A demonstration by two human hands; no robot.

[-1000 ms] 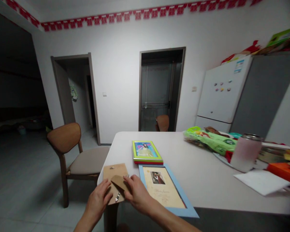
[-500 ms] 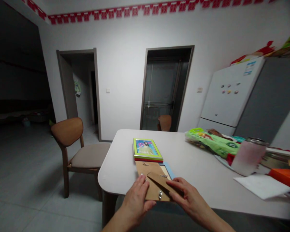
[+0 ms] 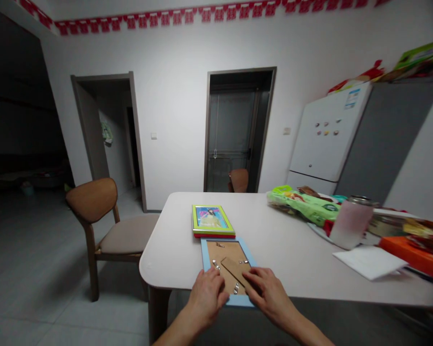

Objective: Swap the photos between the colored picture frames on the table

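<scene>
A light blue photo frame lies face down at the near edge of the table. Its brown backing board, with small metal clips and a fold-out stand, sits inside the frame's border. My left hand is at the near left side, its fingers curled over the board's edge. Across from it, my right hand pinches the stand and the board's right side. Just beyond, touching or nearly touching the blue frame, a green photo frame with a picture rests on a red one.
The white table carries a green plastic bag, a pink bottle, a white sheet and an orange box on the right. A wooden chair stands to the left. A fridge is at the back right.
The backing board has gone from lying tilted over the blue frame to sitting within its border. Both hands moved with it, and the view shifted slightly right.
</scene>
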